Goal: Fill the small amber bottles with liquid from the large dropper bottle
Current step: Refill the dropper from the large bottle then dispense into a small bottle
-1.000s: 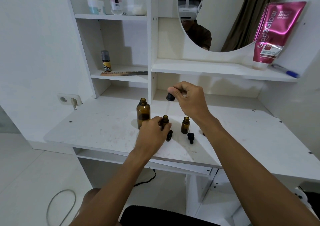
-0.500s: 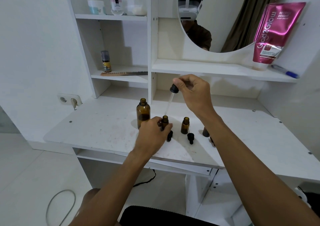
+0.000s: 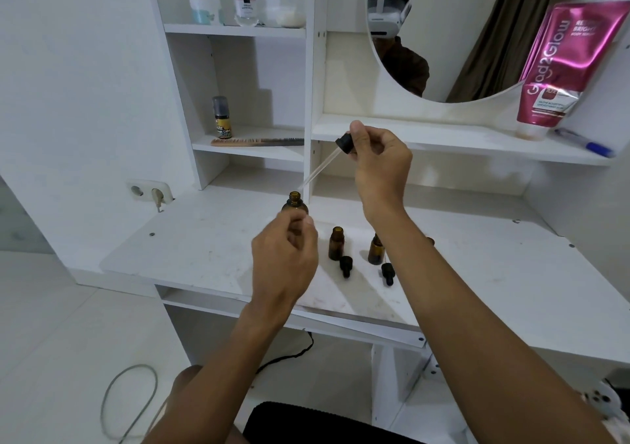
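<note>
My right hand [image 3: 378, 167], above the middle of the frame, pinched the black bulb of the dropper [image 3: 327, 164] between thumb and fingers. Its glass tube slanted down and left, the tip just above the open neck of the large bottle [image 3: 294, 203]. My left hand [image 3: 286, 256] sat at centre, in front of that bottle and covering most of its body; the fingers were curled, but I could not tell whether they gripped it. Right of that hand, two small bottles [image 3: 336, 243] [image 3: 375, 251] stood uncapped on the desk [image 3: 204, 249], apart from each other, each with a black cap [image 3: 346, 265] [image 3: 387, 273] lying just below it.
</note>
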